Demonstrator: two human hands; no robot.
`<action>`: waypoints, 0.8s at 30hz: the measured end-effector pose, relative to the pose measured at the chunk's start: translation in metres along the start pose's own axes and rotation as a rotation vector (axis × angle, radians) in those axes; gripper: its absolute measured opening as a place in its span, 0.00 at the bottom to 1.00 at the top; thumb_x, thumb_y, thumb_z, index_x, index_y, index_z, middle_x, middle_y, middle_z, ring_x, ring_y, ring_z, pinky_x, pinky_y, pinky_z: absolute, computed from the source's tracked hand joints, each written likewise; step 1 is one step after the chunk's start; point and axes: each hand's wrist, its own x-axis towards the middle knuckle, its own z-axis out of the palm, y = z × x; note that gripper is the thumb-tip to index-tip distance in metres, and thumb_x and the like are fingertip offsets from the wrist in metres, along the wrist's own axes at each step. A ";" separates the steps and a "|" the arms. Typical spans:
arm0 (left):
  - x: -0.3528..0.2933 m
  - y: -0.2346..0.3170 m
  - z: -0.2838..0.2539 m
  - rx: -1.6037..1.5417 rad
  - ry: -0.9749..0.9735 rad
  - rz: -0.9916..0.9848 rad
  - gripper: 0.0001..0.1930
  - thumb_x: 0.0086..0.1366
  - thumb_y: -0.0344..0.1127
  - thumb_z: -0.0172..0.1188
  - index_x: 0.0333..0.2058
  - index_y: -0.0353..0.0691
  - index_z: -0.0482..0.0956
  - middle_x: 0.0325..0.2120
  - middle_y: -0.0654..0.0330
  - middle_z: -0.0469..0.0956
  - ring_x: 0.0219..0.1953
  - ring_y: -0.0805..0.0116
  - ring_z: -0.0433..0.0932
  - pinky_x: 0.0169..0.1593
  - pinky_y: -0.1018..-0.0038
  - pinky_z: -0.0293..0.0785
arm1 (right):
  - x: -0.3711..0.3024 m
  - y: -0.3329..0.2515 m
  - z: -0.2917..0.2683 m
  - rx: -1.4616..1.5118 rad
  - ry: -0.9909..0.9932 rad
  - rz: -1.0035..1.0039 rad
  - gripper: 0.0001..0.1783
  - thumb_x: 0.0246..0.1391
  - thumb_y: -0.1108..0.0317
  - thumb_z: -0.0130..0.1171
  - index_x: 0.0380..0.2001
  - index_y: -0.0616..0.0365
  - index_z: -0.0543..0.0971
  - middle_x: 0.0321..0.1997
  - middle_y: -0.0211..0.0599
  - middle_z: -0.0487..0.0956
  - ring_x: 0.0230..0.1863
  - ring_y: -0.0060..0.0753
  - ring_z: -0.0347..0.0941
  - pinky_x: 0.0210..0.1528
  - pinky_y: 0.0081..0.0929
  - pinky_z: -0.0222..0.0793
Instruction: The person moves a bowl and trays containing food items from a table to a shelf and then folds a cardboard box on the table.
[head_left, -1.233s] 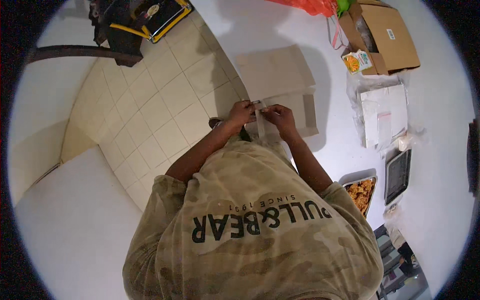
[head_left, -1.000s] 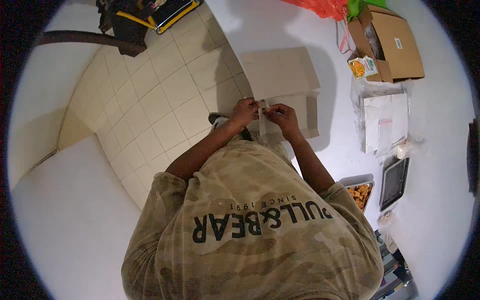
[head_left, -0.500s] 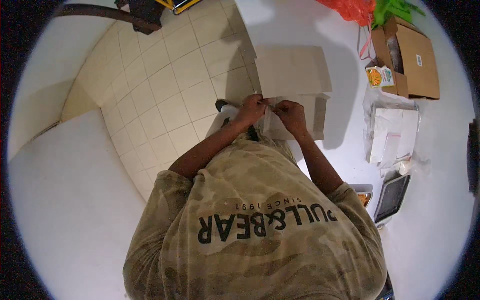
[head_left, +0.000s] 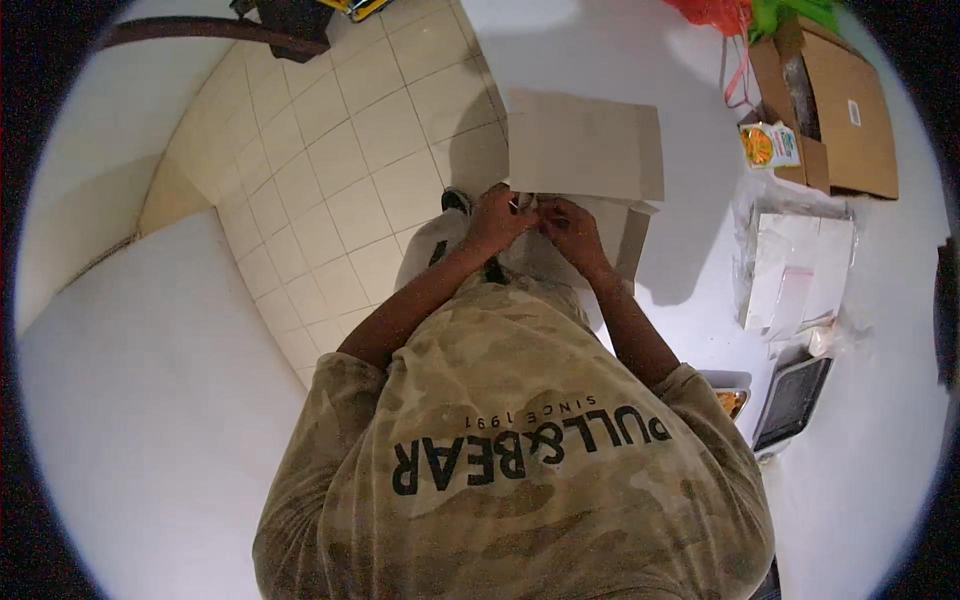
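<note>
A greyish-white cardboard folding box stands at the table's left edge, its lid flap raised on the far side. My left hand is closed on the box's left far corner, thumb and fingers pinching the card. Right beside it, my right hand reaches over the box's inside with curled fingers, gripping the same corner near the lid's fold. The fingertips of both hands almost meet. My hands and forearms hide much of the box's near and left walls; its right wall stands up.
The box rests on a white table. At the right are a brown carton, a small printed packet, white flat cards in clear plastic, a dark tray and a food container. Red and green bags lie at the back.
My hands have drawn slightly closer together at the corner, and the fingers have shifted their hold. The view has moved a little; the box stays in about the same place.
</note>
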 end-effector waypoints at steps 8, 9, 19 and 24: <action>0.034 0.027 0.037 0.157 0.153 0.144 0.17 0.46 0.37 0.56 0.34 0.32 0.68 0.27 0.48 0.68 0.26 0.56 0.71 0.29 0.65 0.67 | 0.024 0.034 -0.030 0.392 0.035 0.096 0.11 0.47 0.69 0.50 0.31 0.65 0.71 0.29 0.37 0.73 0.30 0.24 0.69 0.34 0.21 0.66; 0.038 0.030 0.042 0.179 0.193 0.170 0.18 0.47 0.36 0.54 0.36 0.32 0.67 0.27 0.48 0.67 0.27 0.54 0.70 0.29 0.64 0.67 | 0.025 0.039 -0.031 0.400 0.043 0.100 0.11 0.47 0.69 0.50 0.31 0.65 0.71 0.29 0.37 0.73 0.30 0.24 0.69 0.34 0.21 0.66; 0.057 0.043 0.037 0.397 0.074 0.153 0.14 0.52 0.31 0.48 0.36 0.29 0.62 0.33 0.46 0.62 0.32 0.50 0.68 0.34 0.62 0.69 | 0.036 0.022 -0.024 0.783 0.278 0.355 0.07 0.46 0.72 0.49 0.27 0.65 0.73 0.26 0.33 0.72 0.26 0.21 0.66 0.29 0.19 0.63; 0.057 0.045 0.027 0.678 -0.088 0.179 0.13 0.49 0.27 0.51 0.33 0.28 0.61 0.34 0.46 0.61 0.31 0.52 0.69 0.34 0.65 0.70 | 0.035 0.023 -0.011 0.786 0.300 0.318 0.06 0.46 0.71 0.50 0.27 0.63 0.73 0.26 0.32 0.72 0.27 0.20 0.65 0.31 0.19 0.63</action>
